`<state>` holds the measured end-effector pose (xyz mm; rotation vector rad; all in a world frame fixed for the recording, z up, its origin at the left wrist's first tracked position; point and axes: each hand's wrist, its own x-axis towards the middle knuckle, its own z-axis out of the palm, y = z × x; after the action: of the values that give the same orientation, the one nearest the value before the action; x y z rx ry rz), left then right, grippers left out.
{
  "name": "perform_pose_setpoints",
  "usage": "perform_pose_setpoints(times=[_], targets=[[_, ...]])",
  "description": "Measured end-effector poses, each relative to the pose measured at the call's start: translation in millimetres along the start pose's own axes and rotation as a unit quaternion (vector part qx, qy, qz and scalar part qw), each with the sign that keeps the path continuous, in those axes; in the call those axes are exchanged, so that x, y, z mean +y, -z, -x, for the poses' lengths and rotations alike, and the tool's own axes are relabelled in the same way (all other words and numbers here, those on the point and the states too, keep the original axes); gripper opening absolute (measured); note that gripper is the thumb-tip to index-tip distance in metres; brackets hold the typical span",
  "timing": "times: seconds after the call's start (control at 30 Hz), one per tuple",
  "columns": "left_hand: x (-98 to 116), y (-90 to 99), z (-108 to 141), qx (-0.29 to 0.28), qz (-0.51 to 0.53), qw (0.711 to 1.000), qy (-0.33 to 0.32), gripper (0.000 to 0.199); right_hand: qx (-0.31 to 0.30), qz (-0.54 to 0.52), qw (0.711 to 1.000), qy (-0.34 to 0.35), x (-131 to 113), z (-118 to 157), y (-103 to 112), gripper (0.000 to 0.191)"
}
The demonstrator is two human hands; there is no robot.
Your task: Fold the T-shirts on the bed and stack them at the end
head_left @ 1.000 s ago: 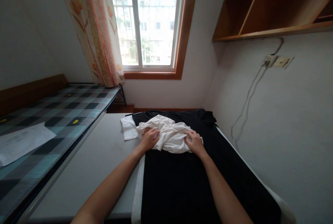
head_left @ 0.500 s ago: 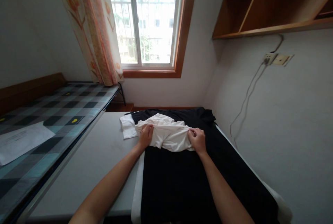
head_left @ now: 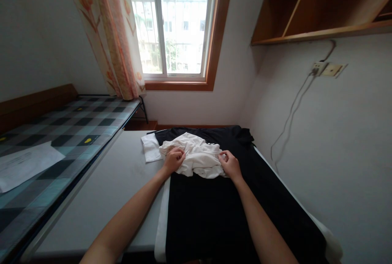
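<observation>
Fingers of both your hands are now curling into the crumpled white garment (head_left: 196,157), where a second ago they were lying flatter on it; your left hand (head_left: 174,159) and right hand (head_left: 230,165) are bunching its near edge on the black cloth (head_left: 214,215) covering the grey table (head_left: 116,194)

Checked mattress (head_left: 61,127), curtain (head_left: 112,31), wall shelf (head_left: 318,6)

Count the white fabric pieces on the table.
2: a crumpled white garment gripped by left hand and right hand, and a folded white cloth beside it. Others may be hidden.
</observation>
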<state>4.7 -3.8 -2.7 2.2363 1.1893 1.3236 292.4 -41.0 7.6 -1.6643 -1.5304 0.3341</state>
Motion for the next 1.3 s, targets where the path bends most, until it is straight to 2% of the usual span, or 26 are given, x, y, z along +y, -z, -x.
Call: perform_pose_setpoints(times=[0.13, 0.27, 0.47, 0.63, 0.73, 0.9, 1.0, 1.07, 1.17, 1.3], targets=[[1, 1.3, 0, -0.016, -0.008, 1.0, -0.025, 0.008, -0.02, 0.009, 1.0, -0.009, 4, -2, -1, 0.053], [-2, -0.7, 0, -0.041, -0.033, 0.999, -0.007, 0.027, -0.043, 0.024, 0.999, -0.004, 6, -3, -1, 0.048], [0, -1.6, -1, -0.051, -0.043, 0.998, -0.004, 0.011, -0.047, 0.03, 0.998, 0.015, 7, -4, -1, 0.044], [1, -0.7, -1, -0.06, -0.061, 0.996, -0.004, 0.013, -0.06, 0.037, 0.998, 0.003, 5, -3, -1, 0.034], [2, -0.1, 0, -0.034, -0.063, 0.997, -0.003, 0.015, -0.03, 0.023, 0.999, 0.004, 3, -1, -1, 0.028], [5, 1.7, 2, 0.059, -0.054, 0.997, -0.02, 0.016, 0.136, -0.004, 0.988, 0.074, -3, -1, 0, 0.02], [6, 1.8, 3, 0.062, -0.055, 0.996, -0.035, 0.012, 0.203, -0.019, 0.974, 0.095, -3, -3, 0, 0.017], [6, 1.5, 3, 0.04, -0.059, 0.997, -0.036, 0.012, 0.213, -0.045, 0.972, 0.092, -1, -4, -2, 0.017], [5, 0.7, 3, 0.004, -0.066, 0.997, -0.03, 0.017, 0.189, -0.098, 0.975, 0.068, 6, -6, -8, 0.022], [5, -0.2, 2, 0.007, -0.081, 0.997, 0.01, 0.02, 0.137, -0.142, 0.98, -0.003, 13, -6, -14, 0.049]])
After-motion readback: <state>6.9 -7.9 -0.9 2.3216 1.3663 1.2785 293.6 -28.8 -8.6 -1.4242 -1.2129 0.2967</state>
